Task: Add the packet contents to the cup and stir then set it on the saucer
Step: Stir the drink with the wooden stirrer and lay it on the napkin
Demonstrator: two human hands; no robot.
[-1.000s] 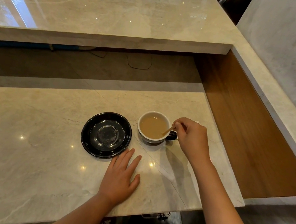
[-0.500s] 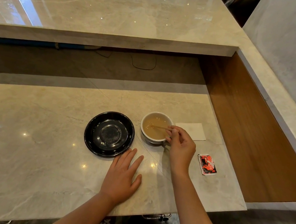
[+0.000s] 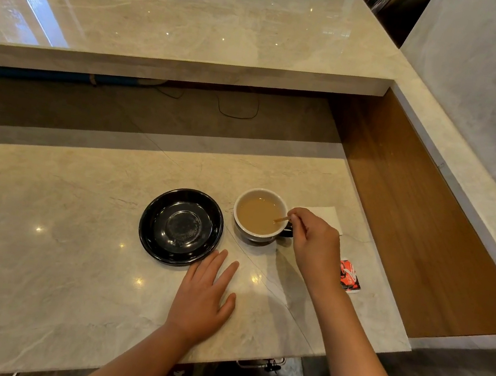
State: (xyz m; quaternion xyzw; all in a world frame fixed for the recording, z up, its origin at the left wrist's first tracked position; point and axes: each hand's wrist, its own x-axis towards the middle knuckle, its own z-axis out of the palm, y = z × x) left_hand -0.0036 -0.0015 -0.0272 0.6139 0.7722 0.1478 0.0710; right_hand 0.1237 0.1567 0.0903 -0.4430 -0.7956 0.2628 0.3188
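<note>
A white-lined cup [image 3: 243, 201] with a dark outside holds light brown liquid and stands on the marble counter, right of an empty black saucer [image 3: 180, 226]. My right hand [image 3: 315, 244] pinches a thin wooden stirrer [image 3: 281, 219] whose tip dips into the liquid at the cup's right side. The cup's handle is mostly hidden by that hand. A red packet [image 3: 350, 275] lies flat on the counter, right of my right wrist. My left hand [image 3: 204, 297] rests flat, palm down, fingers spread, just in front of the saucer.
A white napkin [image 3: 326, 215] lies behind my right hand. A raised marble ledge [image 3: 182, 17] runs across the back, and a wooden side panel [image 3: 422, 220] closes the right. The counter's front edge is near my forearms.
My right hand has swung the stirrer around inside the cup, from pointing left across the liquid to the cup's right side. Left hand, cup and saucer stay put.
</note>
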